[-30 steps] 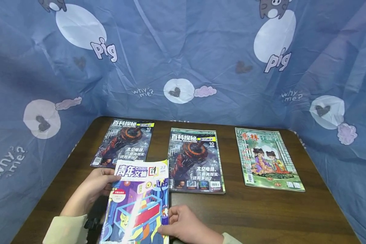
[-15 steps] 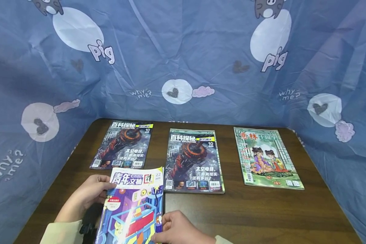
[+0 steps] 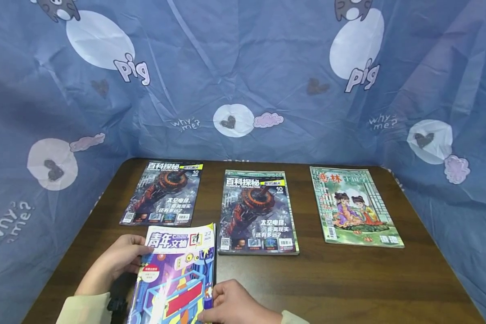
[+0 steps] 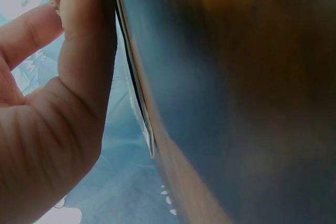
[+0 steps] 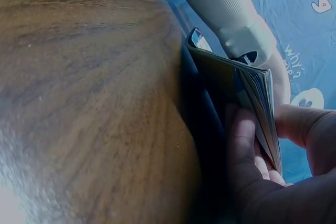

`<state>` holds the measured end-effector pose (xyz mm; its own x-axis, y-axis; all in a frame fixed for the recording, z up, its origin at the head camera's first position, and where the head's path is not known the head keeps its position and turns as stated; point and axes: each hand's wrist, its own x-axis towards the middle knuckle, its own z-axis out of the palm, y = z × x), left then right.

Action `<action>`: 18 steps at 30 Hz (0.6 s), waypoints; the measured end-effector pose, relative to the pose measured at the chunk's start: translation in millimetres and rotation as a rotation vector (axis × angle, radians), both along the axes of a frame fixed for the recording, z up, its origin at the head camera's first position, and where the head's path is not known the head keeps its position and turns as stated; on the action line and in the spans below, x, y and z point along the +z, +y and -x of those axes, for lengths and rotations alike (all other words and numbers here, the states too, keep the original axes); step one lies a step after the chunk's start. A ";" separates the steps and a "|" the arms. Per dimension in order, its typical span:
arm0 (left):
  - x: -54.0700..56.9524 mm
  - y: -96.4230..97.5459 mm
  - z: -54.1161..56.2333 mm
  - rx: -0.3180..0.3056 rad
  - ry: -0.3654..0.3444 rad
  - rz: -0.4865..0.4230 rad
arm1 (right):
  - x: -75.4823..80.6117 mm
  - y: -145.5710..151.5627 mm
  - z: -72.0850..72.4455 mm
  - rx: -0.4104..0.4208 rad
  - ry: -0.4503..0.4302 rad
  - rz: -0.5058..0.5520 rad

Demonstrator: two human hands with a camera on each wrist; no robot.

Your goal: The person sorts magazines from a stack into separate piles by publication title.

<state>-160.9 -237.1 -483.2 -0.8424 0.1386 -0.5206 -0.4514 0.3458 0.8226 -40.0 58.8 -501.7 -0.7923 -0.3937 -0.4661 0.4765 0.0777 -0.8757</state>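
A colourful magazine with a white title band and purple cover art (image 3: 177, 274) is held between both hands at the near left of the head view. My left hand (image 3: 115, 261) grips its upper left edge, thumb on the cover. On its lower right edge, my right hand (image 3: 238, 303) pinches it; the right wrist view shows the magazine (image 5: 236, 80) raised off the table, with thumb and fingers on opposite sides. The magazine's lower end is cut off by the head frame. In the left wrist view, the left hand (image 4: 79, 77) is close up, its fingertips cut off.
Behind the held magazine lies a dark science magazine (image 3: 162, 193). A similar one (image 3: 257, 216) rests on a green-edged magazine at the centre. To the right is a green magazine (image 3: 356, 209). The brown table (image 3: 348, 283) backs onto a blue printed cloth (image 3: 243, 58).
Both hands have brought the held magazine slightly towards the near edge and a little left, mostly in the first half second. The magazines on the table have stayed put; the head view shifted slightly.
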 end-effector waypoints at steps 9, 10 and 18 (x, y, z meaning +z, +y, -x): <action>-3.0 -1.6 0.6 0.013 -0.019 0.034 | -4.5 -4.0 -1.2 -0.022 -0.014 -0.023; -3.4 -2.0 1.0 0.011 -0.017 0.030 | -5.0 -4.5 -1.4 -0.025 -0.012 -0.024; -5.8 -7.2 1.8 -0.012 -0.011 0.017 | -8.5 -7.5 -0.7 -0.036 0.008 -0.054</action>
